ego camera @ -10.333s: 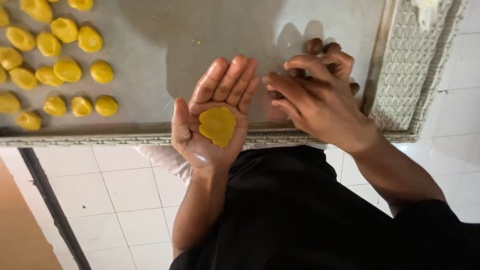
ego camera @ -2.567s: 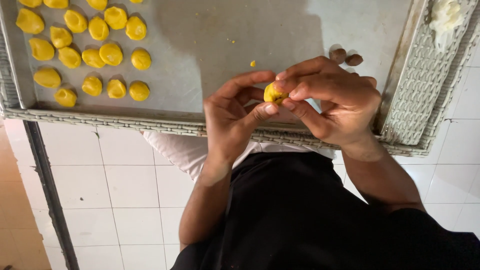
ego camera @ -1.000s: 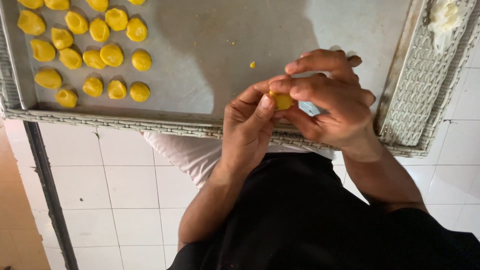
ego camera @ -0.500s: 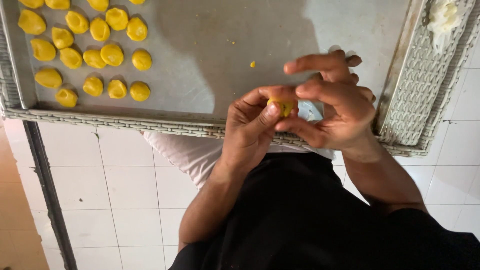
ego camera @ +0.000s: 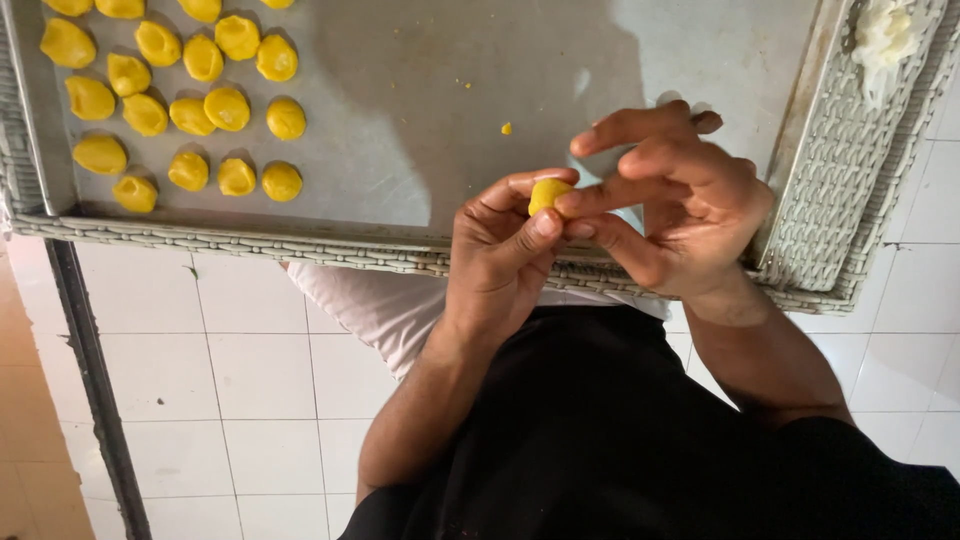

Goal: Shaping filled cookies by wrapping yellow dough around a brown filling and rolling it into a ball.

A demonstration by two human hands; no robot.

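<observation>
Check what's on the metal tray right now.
On the metal tray: rows of shaped yellow dough pieces at its far left, one loose yellow crumb mid-tray. The left hand and right hand, pinching a yellow dough ball, cover the tray's near right part.

Below the work area I see a floor of square white tiles (ego camera: 200,400) filling the lower left of the frame. A dark metal strip (ego camera: 95,380) runs down it, with an orange-brown surface (ego camera: 25,440) beyond at the far left edge.
</observation>
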